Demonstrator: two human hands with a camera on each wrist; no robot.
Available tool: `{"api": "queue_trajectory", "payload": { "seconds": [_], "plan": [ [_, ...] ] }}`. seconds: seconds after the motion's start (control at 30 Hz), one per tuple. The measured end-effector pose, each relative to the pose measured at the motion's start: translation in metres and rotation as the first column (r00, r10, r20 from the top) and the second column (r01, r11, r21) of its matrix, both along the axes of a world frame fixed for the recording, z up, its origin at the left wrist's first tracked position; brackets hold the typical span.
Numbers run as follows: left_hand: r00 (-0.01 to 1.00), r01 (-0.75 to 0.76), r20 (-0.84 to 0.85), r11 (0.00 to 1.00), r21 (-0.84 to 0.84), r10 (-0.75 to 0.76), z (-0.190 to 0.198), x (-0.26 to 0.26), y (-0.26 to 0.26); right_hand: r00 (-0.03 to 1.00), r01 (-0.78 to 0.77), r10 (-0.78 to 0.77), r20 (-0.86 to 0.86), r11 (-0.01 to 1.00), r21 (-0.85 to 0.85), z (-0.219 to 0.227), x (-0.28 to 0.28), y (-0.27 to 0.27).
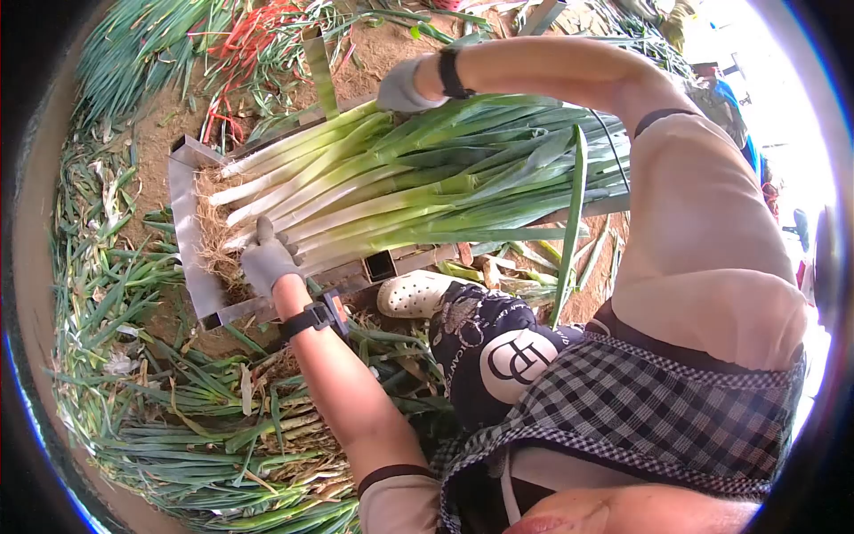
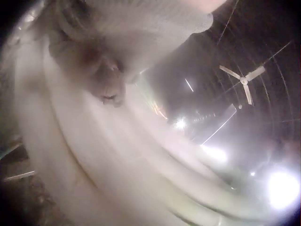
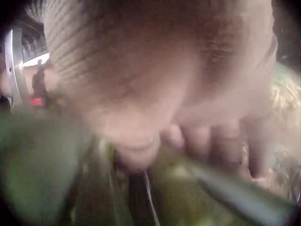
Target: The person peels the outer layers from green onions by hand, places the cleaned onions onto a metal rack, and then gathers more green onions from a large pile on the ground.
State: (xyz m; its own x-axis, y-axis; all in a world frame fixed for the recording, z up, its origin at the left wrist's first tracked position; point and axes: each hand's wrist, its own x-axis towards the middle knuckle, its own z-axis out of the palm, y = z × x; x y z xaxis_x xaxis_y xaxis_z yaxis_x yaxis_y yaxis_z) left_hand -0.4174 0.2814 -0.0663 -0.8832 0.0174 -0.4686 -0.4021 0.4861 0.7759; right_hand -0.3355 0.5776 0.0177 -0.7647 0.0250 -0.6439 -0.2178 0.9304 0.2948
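Note:
Leeks (image 1: pixel 356 182) lie side by side in a metal frame (image 1: pixel 191 236), white stalks and roots at the left, green leaves at the right. My gloved left hand (image 1: pixel 269 262) rests on the near-side stalks by the roots, thumb extended. In the left wrist view that hand (image 2: pixel 117 42) touches the white stalks (image 2: pixel 108 136). At the far edge of the bundle, my gloved right hand (image 1: pixel 406 86) touches the green part. The right wrist view shows this hand (image 3: pixel 160 70) from close up, fingers pointing down beside blurred leaves (image 3: pixel 37 160).
A metal upright (image 1: pixel 318 71) rises on the frame's far side. Loose green onions (image 1: pixel 142 53) and red ties (image 1: pixel 253 40) lie at the back left. Leaf scraps and more onions (image 1: pixel 213 463) cover the ground at the near left. A shoe (image 1: pixel 411 294) stands beside the frame.

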Motion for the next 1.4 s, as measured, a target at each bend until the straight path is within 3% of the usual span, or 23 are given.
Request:
{"api": "queue_trajectory", "payload": {
  "seconds": [0.1, 0.13, 0.27, 0.33, 0.4, 0.43, 0.5, 0.57, 0.63, 0.67, 0.73, 0.83, 0.87, 0.9, 0.97, 1.0, 1.07, 1.1, 1.17, 1.2, 1.23, 1.27, 1.4],
  "plan": [
    [0.999, 0.019, -0.043, 0.995, -0.103, -0.023, -0.001, 0.000, -0.002, 0.970, 0.019, -0.060, -0.236, 0.985, -0.171, 0.015, 0.020, 0.001],
    [0.999, 0.005, -0.050, 0.999, -0.039, -0.007, -0.002, 0.002, -0.003, 0.962, 0.126, -0.175, -0.208, 0.966, -0.227, 0.033, 0.027, -0.006],
    [0.999, -0.027, -0.039, 1.000, -0.013, 0.026, -0.005, 0.000, -0.004, 0.920, 0.078, -0.181, -0.347, 0.954, -0.291, 0.022, 0.049, 0.032],
    [0.999, -0.030, -0.030, 0.999, -0.029, 0.029, 0.001, 0.001, 0.000, 0.929, 0.190, -0.280, -0.243, 0.922, -0.336, 0.025, 0.042, 0.028],
    [0.999, 0.011, -0.031, 0.998, -0.068, -0.013, 0.005, 0.004, -0.002, 0.904, 0.339, -0.422, -0.063, 0.800, -0.495, 0.019, 0.035, 0.031],
    [1.000, 0.002, -0.028, 0.997, -0.074, -0.004, 0.000, 0.004, -0.004, 0.908, 0.334, -0.415, -0.057, 0.800, -0.498, 0.010, 0.032, 0.042],
    [1.000, -0.004, -0.029, 1.000, 0.003, 0.004, -0.004, 0.002, -0.006, 0.858, 0.391, -0.513, -0.001, 0.655, -0.646, -0.005, 0.038, 0.063],
    [1.000, -0.007, -0.010, 0.999, -0.048, 0.007, 0.003, 0.003, -0.005, 0.849, 0.405, -0.528, 0.003, 0.647, -0.646, 0.011, 0.052, 0.073],
    [1.000, 0.012, 0.001, 1.000, -0.008, -0.012, -0.002, 0.001, -0.007, 0.866, 0.279, -0.499, -0.036, 0.541, -0.794, -0.032, 0.067, 0.118],
    [1.000, 0.009, 0.004, 1.000, 0.027, -0.009, -0.006, 0.000, -0.007, 0.872, 0.275, -0.488, -0.033, 0.544, -0.793, -0.023, 0.062, 0.104],
    [1.000, 0.021, -0.008, 1.000, -0.007, -0.021, -0.005, 0.001, -0.005, 0.871, 0.366, -0.471, -0.141, 0.813, -0.452, 0.013, 0.056, 0.052],
    [0.999, -0.041, -0.023, 0.993, 0.108, 0.044, -0.007, 0.004, -0.012, 0.880, 0.414, -0.472, -0.043, 0.810, -0.415, 0.012, 0.006, -0.003],
    [0.989, 0.045, -0.137, 0.995, -0.086, -0.057, -0.033, -0.007, -0.017, 0.949, 0.249, -0.298, -0.100, 0.906, -0.342, -0.004, -0.010, -0.006],
    [0.983, 0.058, -0.165, 0.992, -0.113, -0.076, -0.042, -0.011, -0.020, 0.981, 0.069, -0.112, -0.160, 0.965, -0.254, -0.019, -0.026, -0.009],
    [0.983, 0.086, -0.157, 0.995, -0.049, -0.093, -0.051, -0.009, -0.023, 0.997, 0.013, -0.032, -0.073, 0.970, -0.245, -0.048, -0.040, 0.016],
    [0.985, 0.108, -0.139, 0.994, 0.010, -0.106, -0.059, -0.006, -0.026, 0.994, 0.094, -0.101, -0.036, 0.984, -0.152, -0.015, -0.034, -0.014],
    [0.977, 0.191, -0.138, 0.956, 0.223, -0.163, -0.055, 0.010, -0.062, 0.987, 0.004, 0.005, -0.159, 0.998, 0.056, 0.027, 0.004, -0.055],
    [0.976, 0.212, -0.055, 0.878, 0.429, -0.209, -0.041, 0.031, -0.077, 0.981, -0.001, 0.010, -0.191, 0.999, 0.049, 0.034, 0.011, -0.064],
    [0.948, 0.311, -0.073, 0.853, 0.419, -0.310, -0.036, 0.049, -0.115, 0.839, -0.399, 0.323, -0.438, 0.912, -0.093, 0.046, 0.010, -0.071],
    [0.967, 0.183, 0.018, 0.746, 0.640, -0.252, -0.005, 0.075, -0.145, 0.826, -0.413, 0.334, -0.454, 0.907, -0.084, 0.062, 0.016, -0.082],
    [0.971, 0.133, 0.085, 0.802, 0.582, -0.223, 0.021, 0.097, -0.175, 0.842, -0.391, 0.289, -0.455, 0.909, -0.145, 0.077, 0.022, -0.094],
    [0.973, 0.109, 0.099, 0.795, 0.597, -0.207, 0.005, 0.108, -0.199, 0.862, -0.353, 0.231, -0.451, 0.913, -0.206, 0.057, 0.026, -0.101],
    [0.999, 0.024, -0.030, 0.879, 0.476, -0.011, 0.053, 0.179, -0.335, 0.811, -0.479, 0.298, -0.504, 0.832, -0.279, 0.162, 0.106, -0.238]
  ]
}}
